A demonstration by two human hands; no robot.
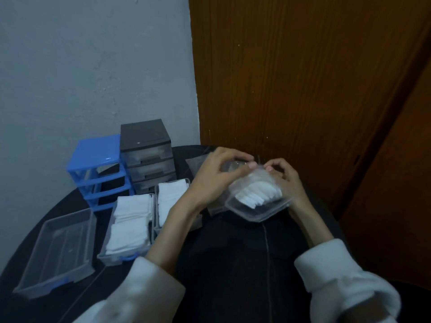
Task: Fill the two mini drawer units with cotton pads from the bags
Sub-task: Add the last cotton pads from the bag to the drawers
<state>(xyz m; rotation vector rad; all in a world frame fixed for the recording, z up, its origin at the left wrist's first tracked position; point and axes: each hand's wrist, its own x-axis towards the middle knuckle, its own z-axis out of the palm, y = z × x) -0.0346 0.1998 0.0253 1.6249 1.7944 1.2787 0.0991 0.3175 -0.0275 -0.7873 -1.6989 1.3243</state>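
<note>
Nearest the camera, two white sleeves lead to the hands over a dark lap. The left hand and the right hand meet at the top of a clear bag of cotton pads, which sits tilted in a clear drawer propped between the wrists. The fingers of both hands are pinched together on the bag's upper edge, thumbs close to touching, apparently working the mouth open; the pads lie just below the fingertips, inside the plastic and not yet touched.

The risk, as I judge it, is that the drawer is only balanced on the lap and forearms: a hard tug at the bag could tip it off the near edge, or the bag could give suddenly and spill pads onto the lap.

Further out on the dark table, an empty clear drawer lies at far left, and beside it two drawers are already packed with white pads. Behind them the blue unit stands with its slots empty, touching the grey unit, whose three drawers are in place; whether all three hold pads I cannot tell. Wall and wooden door close the scene
</note>
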